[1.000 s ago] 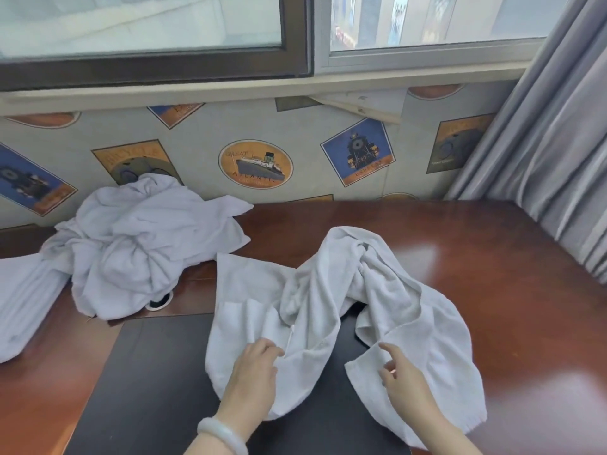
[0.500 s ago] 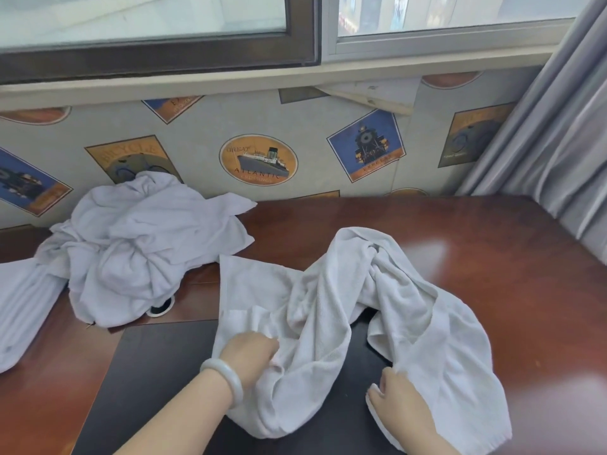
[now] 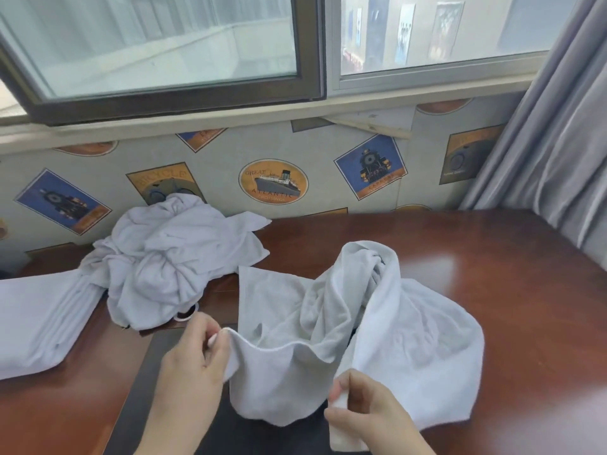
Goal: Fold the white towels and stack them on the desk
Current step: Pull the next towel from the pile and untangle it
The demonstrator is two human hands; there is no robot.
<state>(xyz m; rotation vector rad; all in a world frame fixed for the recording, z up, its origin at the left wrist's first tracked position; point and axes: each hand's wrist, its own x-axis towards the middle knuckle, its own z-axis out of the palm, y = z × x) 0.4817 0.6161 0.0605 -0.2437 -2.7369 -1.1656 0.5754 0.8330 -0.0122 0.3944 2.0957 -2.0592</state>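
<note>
A crumpled white towel [image 3: 387, 323] lies in the middle of the reddish-brown desk [image 3: 512, 290], partly over a dark desk mat [image 3: 157, 405]. My left hand [image 3: 193, 366] pinches the towel's near edge at its left end and lifts it off the mat. My right hand [image 3: 371, 412] grips the same edge further right, fingers curled round the cloth. The hem sags in a curve between the two hands. A second crumpled white towel [image 3: 170, 261] sits in a heap at the back left.
A long white cloth [image 3: 36, 323] lies flat at the far left edge of the desk. The papered wall and window sill stand right behind the desk. A grey curtain [image 3: 558, 142] hangs at the right. A small round grommet [image 3: 184, 316] shows under the heap.
Both hands have taken hold of the towel's near edge and raised it. The left hand moved left and up from the towel's middle. The view has shifted right.
</note>
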